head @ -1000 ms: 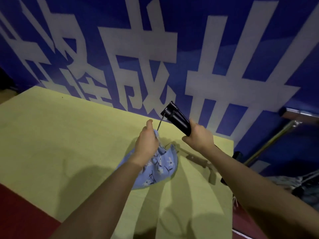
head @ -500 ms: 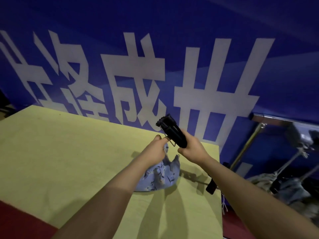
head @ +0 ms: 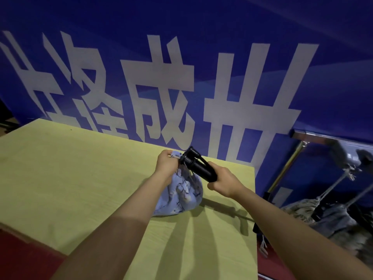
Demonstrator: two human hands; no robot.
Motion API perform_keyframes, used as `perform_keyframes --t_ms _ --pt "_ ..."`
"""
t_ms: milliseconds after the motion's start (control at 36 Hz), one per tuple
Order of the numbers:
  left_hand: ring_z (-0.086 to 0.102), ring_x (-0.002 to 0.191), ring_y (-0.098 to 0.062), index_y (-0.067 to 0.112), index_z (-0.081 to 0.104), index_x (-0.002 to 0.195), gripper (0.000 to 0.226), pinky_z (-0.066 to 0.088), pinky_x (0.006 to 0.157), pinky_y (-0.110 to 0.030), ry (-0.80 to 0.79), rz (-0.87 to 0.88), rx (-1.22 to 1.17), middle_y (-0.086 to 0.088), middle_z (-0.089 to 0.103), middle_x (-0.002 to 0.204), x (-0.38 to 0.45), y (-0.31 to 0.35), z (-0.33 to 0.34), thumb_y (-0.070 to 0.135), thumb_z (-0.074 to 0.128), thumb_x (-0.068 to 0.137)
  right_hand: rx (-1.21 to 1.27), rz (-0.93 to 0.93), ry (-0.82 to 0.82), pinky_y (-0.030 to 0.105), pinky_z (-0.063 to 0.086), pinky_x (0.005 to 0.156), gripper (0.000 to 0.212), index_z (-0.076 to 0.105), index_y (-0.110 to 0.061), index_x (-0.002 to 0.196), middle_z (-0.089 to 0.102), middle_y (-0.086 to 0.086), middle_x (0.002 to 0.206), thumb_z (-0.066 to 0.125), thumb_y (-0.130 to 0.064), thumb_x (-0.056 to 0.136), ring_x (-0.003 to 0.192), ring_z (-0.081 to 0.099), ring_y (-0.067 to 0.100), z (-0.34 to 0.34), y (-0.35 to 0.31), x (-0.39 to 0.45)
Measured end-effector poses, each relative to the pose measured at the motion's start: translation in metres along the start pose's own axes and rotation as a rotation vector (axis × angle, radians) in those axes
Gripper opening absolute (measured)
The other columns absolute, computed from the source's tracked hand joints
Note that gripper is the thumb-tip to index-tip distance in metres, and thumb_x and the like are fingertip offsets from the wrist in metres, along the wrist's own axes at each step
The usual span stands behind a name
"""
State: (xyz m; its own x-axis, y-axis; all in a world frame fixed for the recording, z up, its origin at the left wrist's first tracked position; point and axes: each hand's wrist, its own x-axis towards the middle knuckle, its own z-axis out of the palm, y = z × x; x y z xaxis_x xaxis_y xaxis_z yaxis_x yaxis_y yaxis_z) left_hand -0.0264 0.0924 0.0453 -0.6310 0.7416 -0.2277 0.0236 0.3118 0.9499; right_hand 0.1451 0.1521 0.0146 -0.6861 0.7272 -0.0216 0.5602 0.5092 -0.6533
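Observation:
A light blue cloth pouch (head: 182, 196) with a floral print hangs over the yellow table (head: 80, 174), its lower part resting on the tabletop. My left hand (head: 167, 165) pinches the pouch's top edge and lifts it. My right hand (head: 224, 181) grips the lower end of a black tool (head: 196, 165) made of two joined cylinders. The tool's upper end touches the pouch's top edge right next to my left hand. What goes on between tool and cloth is hidden by my fingers.
A blue banner (head: 201, 57) with large white characters hangs behind the table. Right of the table stand metal poles (head: 286, 166) and dark gear with grey cloth (head: 339, 219). Red floor (head: 26, 257) shows at the lower left.
My left hand has lifted the pouch's edge off the table and up to the tool's tip. My right hand has tilted the tool lower. The view has shifted slightly.

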Motion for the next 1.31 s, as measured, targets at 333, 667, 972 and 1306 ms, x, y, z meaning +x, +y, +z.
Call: perform_keyframes --t_ms 333,667,972,1306 --pt "0.042 0.061 -0.016 0.012 0.044 0.066 0.037 0.032 0.056 -0.028 0.001 0.104 0.15 -0.002 0.046 0.065 0.001 -0.01 -0.021 0.035 0.059 0.091 -0.35 -0.163 -0.151 0.028 0.036 0.062 0.037 0.049 -0.023 0.114 0.066 0.004 0.102 0.057 -0.019 0.078 0.092 0.06 0.03 0.018 -0.014 0.003" --pt "0.051 0.096 -0.024 0.008 0.056 0.11 0.018 0.043 0.088 -0.034 -0.042 0.039 0.12 -0.008 0.051 0.104 -0.003 -0.018 -0.032 0.016 0.047 0.097 -0.746 -0.203 -0.235 0.031 0.036 0.063 0.037 0.045 -0.016 0.123 0.063 0.008 0.108 0.049 -0.018 0.087 0.094 0.06 0.033 0.037 -0.02 0.026" --pt "0.036 0.059 -0.015 0.017 0.035 0.092 0.031 0.028 0.052 -0.024 -0.123 0.304 0.375 -0.002 0.04 0.075 -0.006 -0.035 -0.036 -0.012 0.033 0.083 -0.974 -0.348 -0.193 0.032 0.036 0.072 0.024 0.049 -0.011 0.11 0.063 0.008 0.106 0.049 -0.013 0.086 0.092 0.061 0.03 0.038 -0.035 0.05" --pt "0.036 0.112 -0.029 0.01 0.047 0.12 0.044 0.036 0.091 -0.034 -0.153 0.451 1.22 -0.012 0.037 0.125 0.003 -0.055 -0.028 0.036 0.06 0.087 -1.165 -0.532 -0.101 0.033 0.038 0.08 0.022 0.049 -0.005 0.11 0.059 0.012 0.105 0.048 -0.006 0.087 0.093 0.057 0.028 0.033 -0.042 0.055"
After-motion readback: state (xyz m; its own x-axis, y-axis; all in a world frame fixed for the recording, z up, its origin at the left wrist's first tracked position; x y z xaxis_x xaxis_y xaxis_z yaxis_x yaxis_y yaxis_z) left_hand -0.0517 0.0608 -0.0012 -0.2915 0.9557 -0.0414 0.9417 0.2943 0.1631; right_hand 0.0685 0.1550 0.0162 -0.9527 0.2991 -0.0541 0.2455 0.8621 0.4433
